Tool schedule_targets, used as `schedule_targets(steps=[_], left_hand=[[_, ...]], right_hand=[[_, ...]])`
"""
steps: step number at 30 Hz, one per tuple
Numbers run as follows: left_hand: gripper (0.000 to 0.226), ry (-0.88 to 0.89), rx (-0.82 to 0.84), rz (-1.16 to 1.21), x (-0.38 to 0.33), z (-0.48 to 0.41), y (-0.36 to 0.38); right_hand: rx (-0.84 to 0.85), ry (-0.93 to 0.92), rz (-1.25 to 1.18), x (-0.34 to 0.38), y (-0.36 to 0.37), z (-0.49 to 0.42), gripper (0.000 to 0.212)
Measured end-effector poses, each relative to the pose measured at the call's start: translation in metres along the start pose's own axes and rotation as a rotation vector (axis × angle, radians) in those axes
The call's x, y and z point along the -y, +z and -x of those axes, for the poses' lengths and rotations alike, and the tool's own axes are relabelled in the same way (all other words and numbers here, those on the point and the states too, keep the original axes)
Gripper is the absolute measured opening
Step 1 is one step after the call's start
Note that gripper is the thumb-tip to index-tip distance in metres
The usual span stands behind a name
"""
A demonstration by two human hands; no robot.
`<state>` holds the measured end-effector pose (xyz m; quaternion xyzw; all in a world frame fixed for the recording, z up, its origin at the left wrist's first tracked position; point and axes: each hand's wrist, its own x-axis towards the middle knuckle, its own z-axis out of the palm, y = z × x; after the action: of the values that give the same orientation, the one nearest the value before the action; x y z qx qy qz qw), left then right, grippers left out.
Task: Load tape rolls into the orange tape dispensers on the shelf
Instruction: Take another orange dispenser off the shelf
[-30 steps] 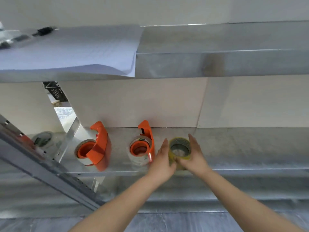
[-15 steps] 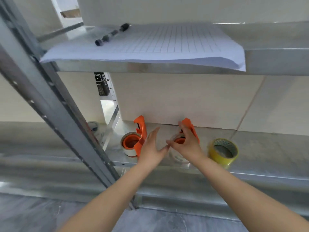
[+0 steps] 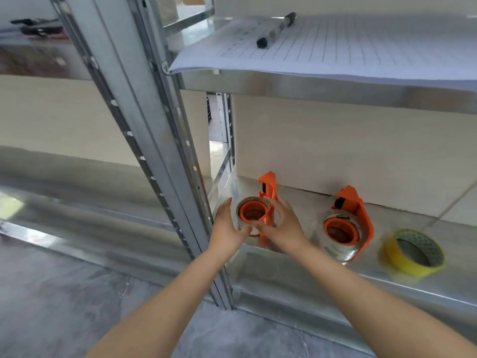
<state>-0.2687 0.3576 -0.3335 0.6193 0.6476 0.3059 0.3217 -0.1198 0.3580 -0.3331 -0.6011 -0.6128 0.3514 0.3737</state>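
Two orange tape dispensers stand on the lower metal shelf [image 3: 296,257]. The left dispenser [image 3: 268,187] carries a clear tape roll [image 3: 251,211] on its orange hub. My left hand [image 3: 227,228] cups that roll from the left and my right hand [image 3: 281,226] grips the dispenser from the right. The right dispenser [image 3: 351,215] stands apart, also with a clear roll [image 3: 340,236] on its hub. A loose yellow tape roll [image 3: 413,251] lies tilted on the shelf at the far right.
A perforated metal upright [image 3: 144,125] runs diagonally just left of my hands. The upper shelf holds a lined paper sheet [image 3: 335,47] with a black marker [image 3: 276,29] on it. A beige wall backs the shelf, and grey floor lies below.
Both hands left the yellow roll on the shelf, moved left past the right dispenser and closed around the left dispenser. The camera swung left too.
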Motion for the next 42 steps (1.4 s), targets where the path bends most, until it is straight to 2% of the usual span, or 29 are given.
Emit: schedule_targets(steps=[3, 5, 11, 14, 17, 21, 25, 29, 33, 42], left_hand=[[0.09, -0.104, 0.097, 0.043, 0.0, -0.004, 0.01], [0.072, -0.116, 0.144, 0.125, -0.002, -0.005, 0.015], [0.049, -0.118, 0.143, 0.274, -0.005, -0.007, 0.014], [0.053, -0.274, 0.198, 0.508, -0.011, -0.008, 0.002], [0.042, -0.427, 0.306, 0.913, -0.023, -0.008, -0.009], [0.019, -0.553, 0.382, 1.132, -0.046, -0.006, -0.011], [0.004, -0.523, 0.393, 1.124, -0.07, 0.004, 0.0], [0.006, -0.5, 0.428, 1.12, -0.099, 0.019, 0.024], [0.005, -0.463, 0.497, 1.089, -0.124, 0.028, 0.049], [0.011, -0.409, 0.615, 1.111, -0.153, 0.037, 0.084]], right_hand=[[-0.018, 0.007, -0.049, 0.0, 0.008, 0.003, 0.058], [-0.046, 0.024, -0.02, -0.003, 0.012, 0.003, 0.057], [-0.105, 0.036, -0.011, -0.003, 0.012, 0.002, 0.025], [-0.158, 0.03, -0.057, 0.0, 0.005, 0.007, 0.032], [-0.21, -0.019, -0.113, 0.008, -0.003, 0.015, 0.035], [-0.239, -0.1, -0.146, 0.02, -0.017, 0.025, 0.023], [-0.23, -0.163, -0.131, 0.02, -0.041, 0.036, 0.022], [-0.247, -0.173, -0.078, 0.012, -0.08, 0.052, 0.023], [-0.287, -0.117, -0.146, 0.005, -0.113, 0.07, 0.026], [-0.274, -0.204, -0.119, -0.012, -0.168, 0.095, 0.032]])
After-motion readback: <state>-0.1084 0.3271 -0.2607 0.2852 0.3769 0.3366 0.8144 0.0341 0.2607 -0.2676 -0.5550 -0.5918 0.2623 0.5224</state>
